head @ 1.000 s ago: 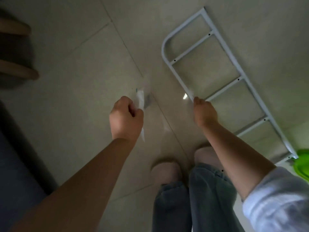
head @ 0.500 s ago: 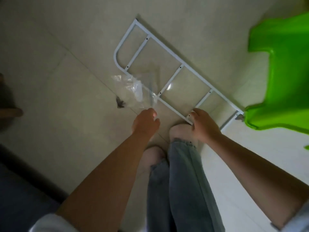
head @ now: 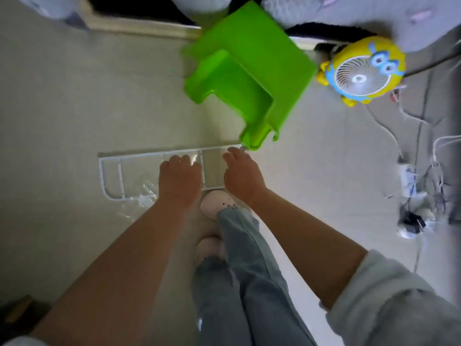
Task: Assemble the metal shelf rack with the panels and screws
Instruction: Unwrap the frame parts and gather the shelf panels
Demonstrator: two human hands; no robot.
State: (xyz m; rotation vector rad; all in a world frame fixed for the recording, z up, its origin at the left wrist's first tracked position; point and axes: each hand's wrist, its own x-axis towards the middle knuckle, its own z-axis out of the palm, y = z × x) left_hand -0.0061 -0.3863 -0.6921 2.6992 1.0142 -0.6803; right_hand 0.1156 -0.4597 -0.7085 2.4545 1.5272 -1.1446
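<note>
Pale floor tiles (head: 62, 108) carried everything. A green plastic stool (head: 249, 71) sat beyond the white metal rack frame (head: 121, 176), one leg right at the frame's far right end. The frame lay flat just ahead of the person's feet. A yellow fan (head: 361, 71) stood right of the stool. Both hands were over the frame, the left hand (head: 179, 181) with fingers curled and the right hand (head: 243, 174) reaching to the far rail. Whether either gripped anything I could not tell. A clear plastic bag (head: 142, 199) lay crumpled beside the left wrist.
</note>
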